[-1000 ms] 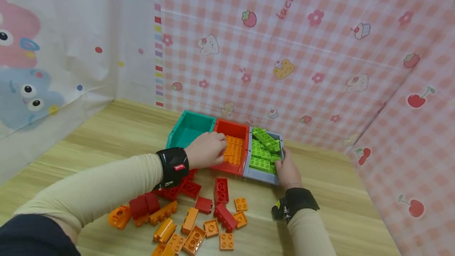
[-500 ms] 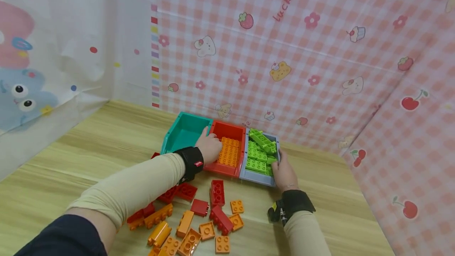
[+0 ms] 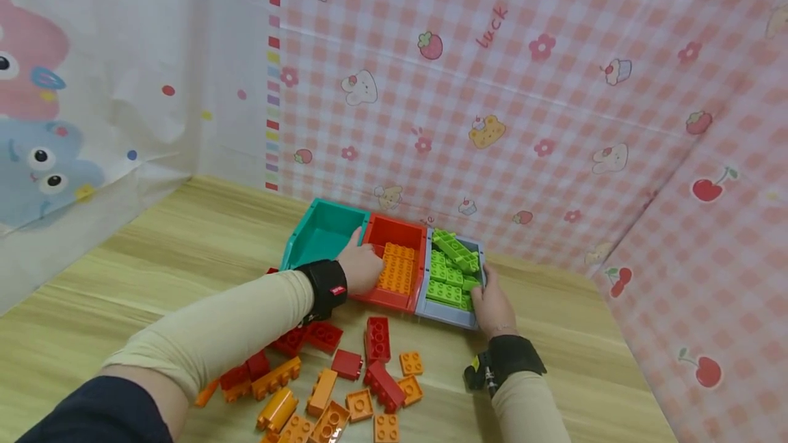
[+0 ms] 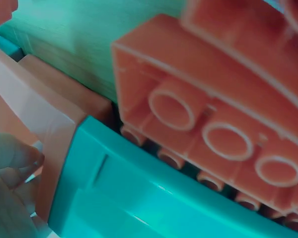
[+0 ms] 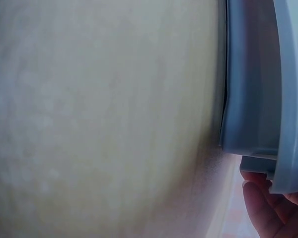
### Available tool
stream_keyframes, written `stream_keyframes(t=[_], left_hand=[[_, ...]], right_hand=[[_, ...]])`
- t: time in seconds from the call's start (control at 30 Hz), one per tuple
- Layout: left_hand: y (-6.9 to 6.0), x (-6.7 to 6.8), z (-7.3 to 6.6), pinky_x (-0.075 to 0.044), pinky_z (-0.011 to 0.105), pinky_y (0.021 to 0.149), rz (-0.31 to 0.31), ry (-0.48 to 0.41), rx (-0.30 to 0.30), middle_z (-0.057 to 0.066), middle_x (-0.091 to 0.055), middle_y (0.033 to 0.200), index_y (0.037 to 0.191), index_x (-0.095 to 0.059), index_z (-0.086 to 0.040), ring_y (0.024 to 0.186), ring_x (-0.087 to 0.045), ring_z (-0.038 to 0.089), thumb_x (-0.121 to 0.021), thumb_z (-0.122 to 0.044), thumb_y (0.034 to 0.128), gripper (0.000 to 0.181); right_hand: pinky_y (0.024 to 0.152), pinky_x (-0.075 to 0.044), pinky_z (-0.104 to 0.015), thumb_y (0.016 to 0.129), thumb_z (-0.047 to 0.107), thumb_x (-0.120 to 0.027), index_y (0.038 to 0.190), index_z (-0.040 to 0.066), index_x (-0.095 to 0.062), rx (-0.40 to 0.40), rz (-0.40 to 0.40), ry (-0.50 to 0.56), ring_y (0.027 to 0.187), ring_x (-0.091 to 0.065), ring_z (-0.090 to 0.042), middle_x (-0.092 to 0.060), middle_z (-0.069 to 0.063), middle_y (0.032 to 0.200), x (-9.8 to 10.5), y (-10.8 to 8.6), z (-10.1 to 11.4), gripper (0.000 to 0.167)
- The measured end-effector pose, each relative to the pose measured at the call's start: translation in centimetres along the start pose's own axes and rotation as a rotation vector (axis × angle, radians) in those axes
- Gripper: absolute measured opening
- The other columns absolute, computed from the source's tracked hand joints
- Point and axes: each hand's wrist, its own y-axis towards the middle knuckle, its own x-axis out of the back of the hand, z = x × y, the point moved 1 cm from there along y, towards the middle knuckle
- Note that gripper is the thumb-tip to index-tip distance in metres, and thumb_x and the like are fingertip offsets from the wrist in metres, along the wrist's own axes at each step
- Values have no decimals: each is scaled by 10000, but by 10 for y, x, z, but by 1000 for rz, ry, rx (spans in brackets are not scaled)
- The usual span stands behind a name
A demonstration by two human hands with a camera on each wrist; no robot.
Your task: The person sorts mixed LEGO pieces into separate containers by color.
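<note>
Three joined bins stand side by side: teal (image 3: 299, 241), red (image 3: 421, 258) and grey-blue (image 3: 448, 314). Orange bricks (image 3: 397, 269) lie flat in the red bin, light green bricks (image 3: 446, 272) in the grey-blue one. My left hand (image 3: 361, 265) grips the red bin at its left wall, beside the teal one; in the left wrist view its curled fingers (image 4: 20, 163) lie against that wall. My right hand (image 3: 494, 303) holds the grey-blue bin's right side, thumb over the rim, and in the right wrist view its fingers (image 5: 273, 208) curl under the edge.
Loose red bricks (image 3: 384, 386) and orange bricks (image 3: 360, 404) lie scattered on the wooden table (image 3: 591, 361) in front of the bins. Large red bricks (image 4: 198, 94) stand close beside the teal bin's edge in the left wrist view. Patterned cloth walls (image 3: 462, 87) enclose the table.
My left hand has shifted from above the teal and red bins to the wall between them. My right hand has stayed at the grey-blue bin's side.
</note>
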Motion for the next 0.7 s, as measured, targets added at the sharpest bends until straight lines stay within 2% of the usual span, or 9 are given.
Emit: stream_keyframes(t=[0.07, 0.17, 0.27, 0.37, 0.43, 0.5, 0.57, 0.63, 0.7], left_hand=[[-3, 0, 2, -128, 594, 1046, -11, -15, -18, -1, -659, 774, 948, -709, -161, 1012, -557, 229, -577, -149, 917, 137], [-10, 4, 5, -147, 590, 1045, -43, -67, -44, 15, -667, 1022, 1055, -688, -164, 1119, -517, 221, -563, -173, 924, 181], [-26, 17, 4, -182, 575, 1044, -90, -136, -99, 25, -627, 1132, 1059, -678, -150, 1159, -494, 221, -585, -176, 911, 177], [-50, 33, 0, -295, 491, 1012, -114, -144, -223, 3, -640, 1056, 1023, -677, -152, 1068, -541, 202, -617, -185, 899, 141], [-70, 42, -4, -386, 407, 927, -105, -131, -317, -29, -643, 952, 964, -674, -160, 948, -574, 171, -635, -194, 889, 91], [-91, 49, -4, -427, 333, 802, -59, -129, -362, -69, -619, 817, 889, -658, -174, 797, -571, 127, -639, -213, 885, 43], [-112, 54, -3, -426, 287, 675, 29, -139, -334, -86, -569, 708, 825, -641, -170, 665, -524, 100, -648, -238, 876, 85], [-131, 56, -1, -403, 270, 581, 124, -153, -252, -90, -517, 623, 751, -622, -164, 566, -467, 88, -662, -273, 858, 158], [-148, 53, 1, -369, 266, 513, 215, -161, -153, -75, -464, 568, 675, -596, -155, 507, -411, 92, -675, -314, 837, 240]], right_hand=[[798, -397, -446, 949, 173, -339, 1473, 79, -159, -6, 3, -2, 935, -495, -294, -432, -241, 1361, -1, 1, -1, 562], [810, -399, -451, 948, 177, -337, 1475, 79, -156, -5, 6, -1, 953, -497, -296, -417, -242, 1374, -2, 1, -1, 566], [785, -395, -438, 948, 183, -333, 1477, 78, -150, 5, 7, -1, 945, -499, -299, -423, -242, 1368, -2, 2, -2, 569], [766, -388, -426, 947, 181, -331, 1476, 70, -152, 16, 5, -1, 934, -499, -300, -434, -246, 1355, 1, 2, -1, 569], [764, -384, -429, 948, 178, -328, 1475, 67, -153, 18, 5, 1, 932, -495, -306, -439, -248, 1349, 2, 2, 0, 567], [805, -391, -448, 947, 175, -326, 1476, 68, -147, 15, 11, 8, 987, -499, -313, -419, -249, 1368, 3, 1, 2, 569], [865, -387, -477, 948, 175, -325, 1477, 73, -139, 6, 18, 16, 1060, -493, -327, -396, -250, 1385, 5, 1, 2, 570], [915, -372, -490, 952, 182, -322, 1480, 83, -131, -2, 24, 18, 1109, -477, -328, -378, -247, 1400, 7, 1, 3, 570], [913, -373, -491, 955, 187, -323, 1482, 89, -129, -7, 21, 14, 1105, -478, -326, -382, -246, 1397, 8, 1, 2, 570]])
